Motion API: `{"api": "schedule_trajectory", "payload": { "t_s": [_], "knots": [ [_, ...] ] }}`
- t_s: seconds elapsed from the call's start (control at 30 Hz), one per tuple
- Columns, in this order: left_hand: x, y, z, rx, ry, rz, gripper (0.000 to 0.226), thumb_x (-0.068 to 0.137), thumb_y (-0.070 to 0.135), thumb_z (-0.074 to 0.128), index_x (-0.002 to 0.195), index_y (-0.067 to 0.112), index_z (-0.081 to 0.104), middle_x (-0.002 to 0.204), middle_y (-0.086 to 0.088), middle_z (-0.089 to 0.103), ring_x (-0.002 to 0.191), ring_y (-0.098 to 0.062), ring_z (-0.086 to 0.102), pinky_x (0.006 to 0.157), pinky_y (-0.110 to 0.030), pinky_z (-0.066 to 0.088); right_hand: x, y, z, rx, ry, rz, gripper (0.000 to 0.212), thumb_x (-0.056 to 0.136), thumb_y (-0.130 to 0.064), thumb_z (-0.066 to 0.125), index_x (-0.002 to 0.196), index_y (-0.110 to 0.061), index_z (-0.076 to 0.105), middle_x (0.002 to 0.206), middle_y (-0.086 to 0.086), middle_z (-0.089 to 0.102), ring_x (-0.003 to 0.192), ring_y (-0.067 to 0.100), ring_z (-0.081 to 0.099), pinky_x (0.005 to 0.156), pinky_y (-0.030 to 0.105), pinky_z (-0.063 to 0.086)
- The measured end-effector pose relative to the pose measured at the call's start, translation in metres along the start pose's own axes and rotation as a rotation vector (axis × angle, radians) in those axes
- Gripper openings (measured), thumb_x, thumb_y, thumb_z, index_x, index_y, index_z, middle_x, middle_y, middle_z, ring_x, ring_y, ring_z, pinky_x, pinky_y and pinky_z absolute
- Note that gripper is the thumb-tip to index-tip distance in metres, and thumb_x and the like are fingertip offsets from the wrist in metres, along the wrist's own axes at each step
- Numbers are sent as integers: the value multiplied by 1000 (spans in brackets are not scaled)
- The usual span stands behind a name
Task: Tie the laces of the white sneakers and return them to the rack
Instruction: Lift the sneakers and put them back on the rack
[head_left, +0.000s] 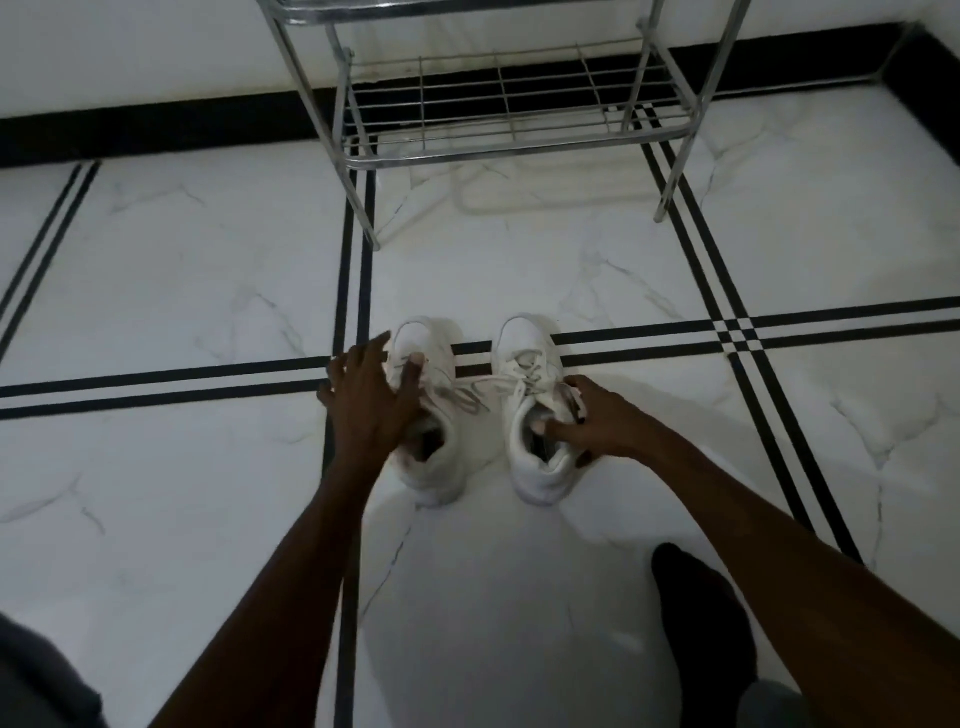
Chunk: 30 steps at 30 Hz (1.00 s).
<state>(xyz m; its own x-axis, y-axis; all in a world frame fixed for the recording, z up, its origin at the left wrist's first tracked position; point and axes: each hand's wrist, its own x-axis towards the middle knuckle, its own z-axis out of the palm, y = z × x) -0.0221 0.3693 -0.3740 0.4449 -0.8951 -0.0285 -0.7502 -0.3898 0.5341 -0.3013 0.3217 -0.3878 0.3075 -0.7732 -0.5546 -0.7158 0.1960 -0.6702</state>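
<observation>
A: Which step is this?

B: The start, I'd judge. The left hand (371, 395) lies spread on the left sneaker (431, 410), gripping nothing; the right hand (592, 418) pinches the right sneaker (535, 415) by its collar. The laces (470, 392) trail loose between the hands.

A: Next?

B: Take up both lace ends (not yet held). Beyond the fingertips stands the rack (498, 104), on the white marble floor (156, 270) against the wall.

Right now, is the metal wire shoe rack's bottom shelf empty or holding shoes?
Empty: the rack's bottom shelf shows bare wires, and both white sneakers stand on the floor.
</observation>
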Motion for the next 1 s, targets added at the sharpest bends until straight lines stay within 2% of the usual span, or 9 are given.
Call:
{"api": "schedule_trajectory", "payload": {
  "t_s": [0.1, 0.13, 0.23, 0.27, 0.33, 0.43, 0.57, 0.7, 1.0],
  "knots": [
    [-6, -31, -10, -304, -265, -164, 62, 86, 76, 53, 121, 27, 66, 117, 4, 71, 116, -23, 65, 99, -29, 53, 6, -2, 14, -4, 162, -94, 64, 80, -36, 75, 137, -21, 50, 127, 5, 67, 102, 20, 65, 61, 13, 45],
    [-11, -32, -11, -387, -360, -197, 59, 82, 77, 58, 117, 31, 67, 111, 7, 74, 110, -19, 69, 94, -29, 57, 7, -5, 18, -1, 198, -111, 56, 80, -34, 74, 132, -21, 55, 121, 5, 69, 103, 22, 66, 64, 15, 45],
    [-20, -39, -7, -531, -485, -132, 26, 88, 43, 75, 113, 37, 68, 102, 11, 78, 96, -8, 75, 75, -29, 63, 15, -14, 30, -17, 252, -136, 40, 77, -37, 73, 113, -22, 64, 105, 3, 74, 101, 25, 67, 77, 27, 48],
    [-19, -42, -6, -530, -498, -105, 28, 88, 30, 78, 114, 37, 67, 101, 8, 78, 95, -11, 75, 71, -29, 63, 17, -15, 32, -13, 269, -133, 41, 75, -40, 72, 111, -23, 65, 103, 2, 74, 101, 26, 66, 80, 31, 51],
    [-21, -41, -4, -523, -467, -92, 41, 85, 18, 81, 113, 41, 63, 101, 8, 75, 95, -19, 75, 72, -35, 63, 20, -18, 35, -17, 293, -114, 44, 72, -44, 70, 112, -26, 65, 102, 2, 74, 102, 27, 65, 85, 39, 56],
    [-27, -37, 9, -441, -316, -43, 36, 84, 13, 71, 108, 39, 63, 97, 18, 70, 89, -13, 72, 81, -38, 60, 22, -22, 37, -19, 301, -110, 45, 72, -46, 68, 113, -27, 66, 96, 1, 75, 94, 25, 67, 81, 38, 57],
    [-25, -22, 21, -389, -177, -37, 41, 83, 31, 54, 119, 20, 68, 105, 3, 74, 97, -16, 70, 87, -44, 59, 23, -19, 32, -19, 347, -110, 49, 67, -49, 63, 112, -29, 65, 89, -2, 74, 89, 24, 68, 76, 40, 59],
    [-17, 11, 5, -369, -101, -33, 38, 91, 21, 57, 129, 16, 63, 112, -3, 71, 102, -21, 66, 86, -35, 54, 11, -36, 5, 3, 375, -115, 58, 67, -49, 64, 123, -32, 63, 98, -4, 75, 92, 20, 70, 80, 41, 60],
    [6, 146, -144, -369, -130, -14, 54, 88, 34, 54, 140, 20, 56, 128, -5, 66, 116, -23, 63, 96, -41, 54, -80, -161, -132, 71, 395, -180, 63, 72, -41, 66, 133, -31, 57, 100, -6, 77, 90, 13, 72, 77, 39, 61]
  ]
}}
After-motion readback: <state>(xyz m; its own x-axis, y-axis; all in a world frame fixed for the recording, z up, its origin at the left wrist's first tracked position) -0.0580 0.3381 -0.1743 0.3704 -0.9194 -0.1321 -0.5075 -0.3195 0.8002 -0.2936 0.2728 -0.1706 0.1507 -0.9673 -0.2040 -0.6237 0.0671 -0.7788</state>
